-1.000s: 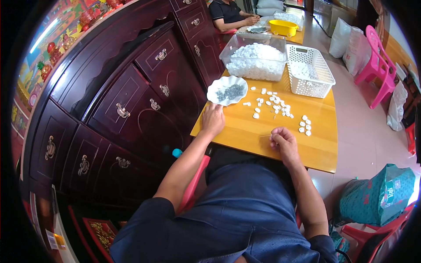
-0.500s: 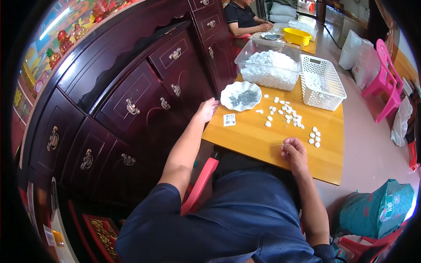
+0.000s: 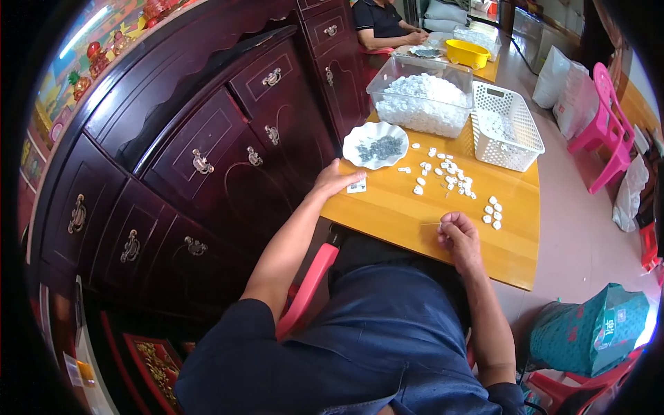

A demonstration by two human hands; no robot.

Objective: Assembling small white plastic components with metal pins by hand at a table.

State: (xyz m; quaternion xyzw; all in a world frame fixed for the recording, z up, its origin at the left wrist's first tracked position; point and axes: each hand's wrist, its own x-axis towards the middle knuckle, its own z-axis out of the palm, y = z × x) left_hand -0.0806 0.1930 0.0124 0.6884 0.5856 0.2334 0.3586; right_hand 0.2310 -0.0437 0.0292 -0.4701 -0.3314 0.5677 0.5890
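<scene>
My left hand [image 3: 333,182] is at the table's left edge, thumb raised and fingers stretched over a small white square card [image 3: 357,187] with dark print. Whether the fingertips touch the card is hard to tell. Just beyond it, a white scalloped dish [image 3: 353,153] holds a heap of small grey pieces [image 3: 384,148]. My right hand [image 3: 459,236], at the near side of the table, pinches a thin pale rod [image 3: 430,223] pointing left. Small white plastic pieces [image 3: 451,173] lie scattered in front of it, and several rounder white ones [image 3: 493,210] form a group to the right.
A clear bin [image 3: 415,114] full of white pieces and a white perforated basket [image 3: 531,142] stand at the table's far side. Dark wooden cabinets [image 3: 200,131] line the left. A teal bag [image 3: 574,339] sits at lower right. Another person [image 3: 384,28] works beyond, near a yellow tub [image 3: 467,52].
My left hand has moved from beside the dish, nearer and to the right, onto the card's spot. My right hand keeps its pinch on the rod, nearly in place. The view shifted slightly.
</scene>
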